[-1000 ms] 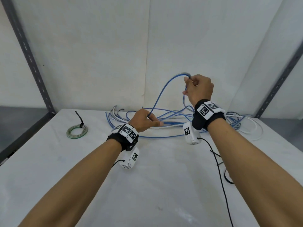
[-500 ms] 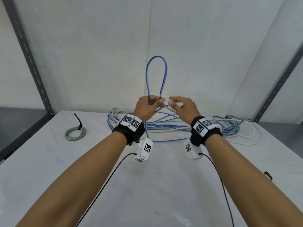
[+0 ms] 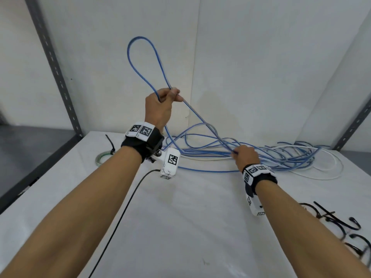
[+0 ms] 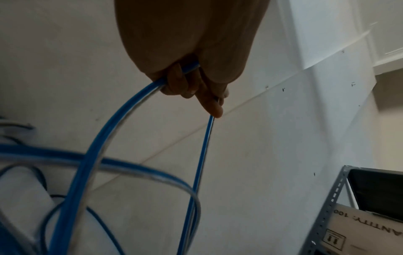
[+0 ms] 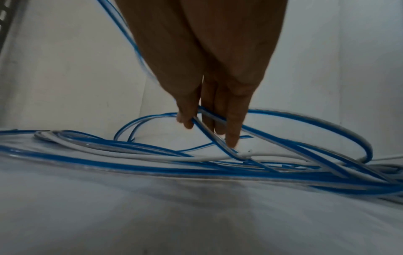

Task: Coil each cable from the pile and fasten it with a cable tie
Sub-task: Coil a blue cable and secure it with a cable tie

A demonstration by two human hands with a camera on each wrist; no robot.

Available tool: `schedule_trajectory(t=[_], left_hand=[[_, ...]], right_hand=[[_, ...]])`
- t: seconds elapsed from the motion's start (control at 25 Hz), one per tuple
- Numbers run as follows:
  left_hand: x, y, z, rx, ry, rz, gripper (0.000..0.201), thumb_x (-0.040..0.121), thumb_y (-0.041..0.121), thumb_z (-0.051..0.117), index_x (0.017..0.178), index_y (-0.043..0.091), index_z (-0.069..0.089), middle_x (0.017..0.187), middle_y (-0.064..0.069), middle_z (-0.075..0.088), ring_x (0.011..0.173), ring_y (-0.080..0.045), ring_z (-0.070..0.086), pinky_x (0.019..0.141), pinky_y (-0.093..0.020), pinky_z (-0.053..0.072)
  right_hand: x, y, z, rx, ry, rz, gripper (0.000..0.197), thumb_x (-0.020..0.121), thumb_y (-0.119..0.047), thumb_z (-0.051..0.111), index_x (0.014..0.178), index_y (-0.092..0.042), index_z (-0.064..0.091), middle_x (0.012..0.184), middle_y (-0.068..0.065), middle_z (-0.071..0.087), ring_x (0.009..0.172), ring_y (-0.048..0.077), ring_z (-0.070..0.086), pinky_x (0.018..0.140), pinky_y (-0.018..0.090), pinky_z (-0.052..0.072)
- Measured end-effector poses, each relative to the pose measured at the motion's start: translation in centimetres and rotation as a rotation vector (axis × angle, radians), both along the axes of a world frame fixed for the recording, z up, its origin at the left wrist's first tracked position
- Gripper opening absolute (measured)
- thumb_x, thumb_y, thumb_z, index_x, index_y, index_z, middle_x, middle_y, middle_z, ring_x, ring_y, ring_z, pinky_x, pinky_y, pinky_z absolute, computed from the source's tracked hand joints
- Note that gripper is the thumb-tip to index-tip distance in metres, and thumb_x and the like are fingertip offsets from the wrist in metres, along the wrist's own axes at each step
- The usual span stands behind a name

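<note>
A long blue cable stands up in a tall loop above my raised left hand, which grips both ends of the loop. In the left wrist view the fingers curl round the blue cable. From there the cable slopes down to my right hand, low at the pile of blue and white cables. In the right wrist view the thumb and fingers pinch one blue strand just above the pile.
A green coil fastened with a black tie lies at the table's back left. Several black cable ties lie at the right, near my right forearm. Grey shelf posts stand at both sides, with a white wall behind.
My left hand has risen with the loop, which now stands taller. My right hand has left the left hand, dropped down to the right and taken a strand at the pile.
</note>
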State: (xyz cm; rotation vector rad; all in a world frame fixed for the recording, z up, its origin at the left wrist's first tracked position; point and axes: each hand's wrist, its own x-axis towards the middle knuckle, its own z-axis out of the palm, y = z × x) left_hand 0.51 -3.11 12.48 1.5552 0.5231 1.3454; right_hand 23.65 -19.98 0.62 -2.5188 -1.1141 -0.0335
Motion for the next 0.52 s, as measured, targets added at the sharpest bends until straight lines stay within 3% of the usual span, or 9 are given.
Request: schedule_trajectory(t=[0.08,0.16,0.24,0.28,0.32,0.4,0.44,0.52], left_hand=[[-0.6,0.1,-0.5,0.000,0.015,-0.003,0.020,0.102,0.022,0.060,0.089,0.016,0.074,0.076,0.007,0.076,0.075,0.003,0.067,0.092,-0.029,0.051],[-1.0,0.3,-0.9,-0.016,0.009,0.017,0.019,0.102,0.022,0.060,0.095,0.012,0.074,0.081,-0.001,0.077,0.063,0.007,0.061,0.093,-0.046,0.051],[-1.5,0.9,-0.4,-0.059,-0.035,0.064,0.020,0.102,0.024,0.059,0.098,0.012,0.074,0.087,-0.008,0.076,0.053,0.009,0.052,0.095,-0.058,0.047],[-2.1,1.5,0.2,-0.081,-0.074,0.093,0.020,0.102,0.026,0.059,0.096,0.015,0.074,0.088,-0.007,0.077,0.053,0.009,0.050,0.093,-0.058,0.049],[-2.7,2.3,0.9,-0.098,-0.115,0.116,0.019,0.102,0.027,0.059,0.093,0.019,0.074,0.087,-0.003,0.077,0.053,0.008,0.048,0.088,-0.052,0.052],[-4.0,3.5,2.1,-0.158,-0.195,0.130,0.020,0.103,0.028,0.057,0.092,0.022,0.073,0.082,0.004,0.077,0.051,0.000,0.041,0.061,-0.026,0.046],[-4.6,3.9,2.4,-0.198,-0.235,0.129,0.020,0.104,0.029,0.056,0.094,0.021,0.072,0.080,0.005,0.076,0.050,-0.004,0.036,0.051,-0.021,0.037],[-5.2,4.1,2.7,-0.256,-0.286,0.107,0.021,0.105,0.032,0.055,0.101,0.018,0.070,0.081,0.007,0.076,0.052,-0.008,0.031,0.045,-0.019,0.028]], right_hand=[[-0.4,0.3,0.2,-0.126,0.031,0.057,0.025,0.098,-0.029,0.064,0.112,-0.010,0.071,0.112,0.018,0.068,0.112,0.035,0.062,0.087,0.038,0.048],[-0.6,0.6,0.5,-0.232,0.007,0.085,0.030,0.102,-0.033,0.057,0.117,-0.010,0.067,0.118,0.015,0.066,0.115,0.035,0.060,0.089,0.039,0.047],[-0.5,-0.1,0.4,-0.286,-0.078,0.011,0.032,0.106,-0.031,0.047,0.122,-0.009,0.063,0.124,0.017,0.063,0.116,0.037,0.060,0.090,0.041,0.047],[-0.4,-0.6,0.0,-0.309,-0.117,-0.034,0.032,0.107,-0.030,0.045,0.124,-0.009,0.061,0.127,0.017,0.062,0.117,0.037,0.060,0.092,0.041,0.047],[-0.3,-1.1,-0.3,-0.331,-0.144,-0.072,0.031,0.107,-0.029,0.045,0.124,-0.008,0.060,0.128,0.017,0.062,0.118,0.036,0.060,0.093,0.041,0.048],[0.0,-1.9,-0.8,-0.348,-0.173,-0.126,0.029,0.106,-0.026,0.047,0.124,-0.007,0.059,0.127,0.016,0.063,0.118,0.034,0.060,0.092,0.041,0.049],[0.0,-1.9,-0.9,-0.343,-0.175,-0.141,0.028,0.105,-0.025,0.048,0.124,-0.007,0.059,0.126,0.016,0.063,0.117,0.035,0.061,0.092,0.041,0.049],[-0.4,-1.6,-0.2,-0.343,-0.149,-0.145,0.027,0.104,-0.023,0.052,0.124,-0.006,0.057,0.126,0.017,0.062,0.116,0.036,0.061,0.092,0.042,0.050]])
